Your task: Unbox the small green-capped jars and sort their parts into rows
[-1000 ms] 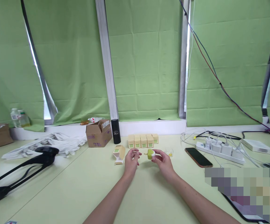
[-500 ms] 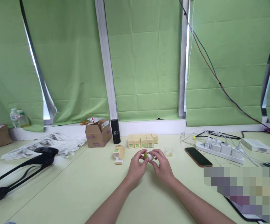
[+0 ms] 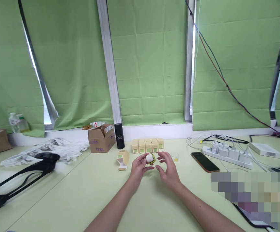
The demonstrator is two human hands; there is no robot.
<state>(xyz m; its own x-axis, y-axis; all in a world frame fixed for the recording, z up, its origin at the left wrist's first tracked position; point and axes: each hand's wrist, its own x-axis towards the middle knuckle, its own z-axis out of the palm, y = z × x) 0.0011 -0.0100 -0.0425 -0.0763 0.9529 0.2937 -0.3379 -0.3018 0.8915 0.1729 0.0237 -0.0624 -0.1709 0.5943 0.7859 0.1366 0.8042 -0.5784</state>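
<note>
My left hand (image 3: 139, 168) is closed around a small green and white object (image 3: 150, 158), pinched at its fingertips above the pale green table (image 3: 82, 196). My right hand (image 3: 168, 169) hovers just right of it with fingers spread and nothing in them. An opened small tan box (image 3: 123, 159) lies on its side just left of my left hand. Behind the hands stands a row of several small tan and green boxes (image 3: 148, 145). A small clear packet with a yellow bit (image 3: 175, 157) lies right of my right hand.
At the back left are a brown cardboard box (image 3: 101, 138), a black cylinder (image 3: 119, 136) and a heap of white bags (image 3: 48, 148). Black straps (image 3: 21, 175) lie at the left. A phone (image 3: 205, 161) and a power strip with chargers (image 3: 227, 153) lie to the right.
The green and white object passed from my right hand to my left. My right hand let go and opened; my left hand closed on the object.
</note>
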